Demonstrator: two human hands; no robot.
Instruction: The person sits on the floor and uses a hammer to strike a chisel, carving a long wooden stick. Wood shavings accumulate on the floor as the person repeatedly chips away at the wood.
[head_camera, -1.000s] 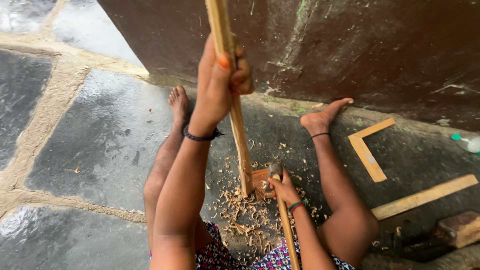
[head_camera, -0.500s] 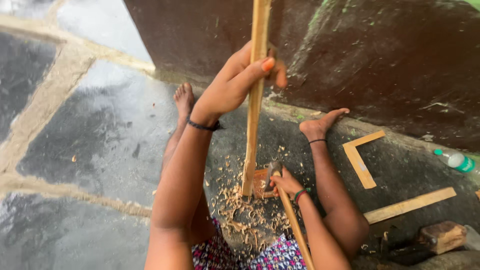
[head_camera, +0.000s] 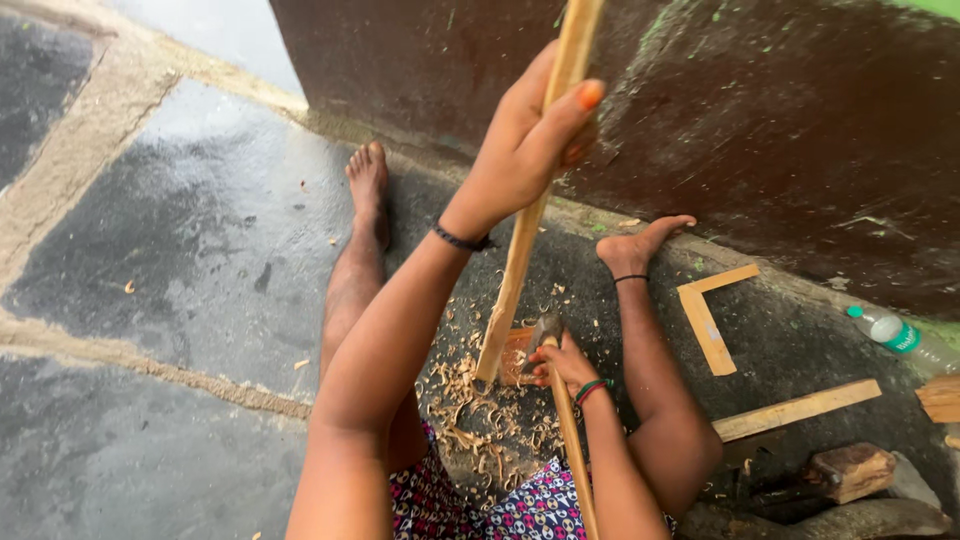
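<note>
Head view, looking straight down: the left hand (head_camera: 530, 140) is wrapped round a long wooden stick (head_camera: 520, 250), fingers (head_camera: 580, 100) curled and pressed against it, keeping it upright with a slight lean so its lower end bears on a small wooden block (head_camera: 512, 355) on the stone floor (head_camera: 200, 250), which looks like a way to steady it for cutting. Down low, the right hand (head_camera: 562, 365) grips a hatchet (head_camera: 546, 328) close under its dark metal head, fingers closed tight on the wooden handle (head_camera: 572, 450); choking up like that likely gives control for short strokes at the stick's base. The head sits just beside the foot of the stick. Pale wood shavings (head_camera: 480, 410) lie heaped between the person's bare legs, which spread either side of the work. Off to the right rest an L-shaped wooden piece (head_camera: 705, 320), a flat wooden slat (head_camera: 800, 408), a plastic bottle (head_camera: 890, 332) and a rough log (head_camera: 850, 470). The stick's top runs out of frame, the handle's end is cut off at the bottom edge, and the blade's edge is too small to make out
</note>
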